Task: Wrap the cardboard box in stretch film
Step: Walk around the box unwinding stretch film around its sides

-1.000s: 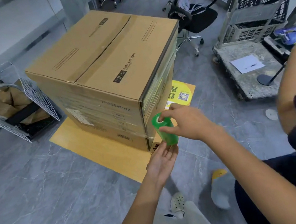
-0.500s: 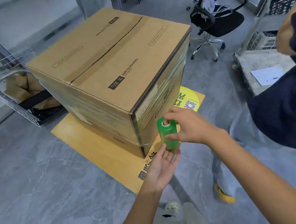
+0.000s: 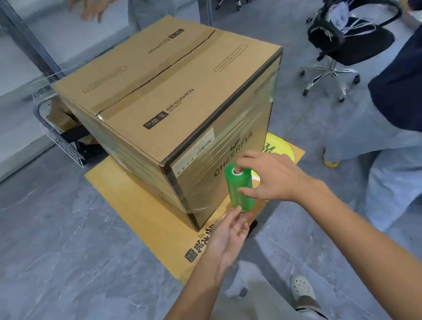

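A big cardboard box (image 3: pixel 168 105) sits in the middle of the frame on a flat sheet of cardboard (image 3: pixel 133 199) that lies on the grey floor (image 3: pixel 40 256). The top flaps are taped shut. Clear film (image 3: pixel 203 186) is wound around the sides of the box, and it looks shiny on the side with the big letters.

Just in front of the near corner of the box, a green roll of film (image 3: pixel 239 188) stands upright in the air. The right hand (image 3: pixel 270 175) holds it. One finger sits on the white hole at the top of the roll and the thumb presses on its side, so the fingers pinch the roll. A thin strip of film runs from the roll to the box corner.

The left hand (image 3: pixel 227 237) is just under the roll, palm up. Its fingers are open and loosely spread, and the tips are at the bottom of the roll. I cannot tell if they touch it.

At the left of the frame, behind the box, is a wire basket (image 3: pixel 63 144) with brown paper in it. At the upper right is a black office chair (image 3: pixel 345 36). Another person in a dark shirt (image 3: pixel 418 77) stands at the right edge. A third person stands at the top of the frame, behind the box.
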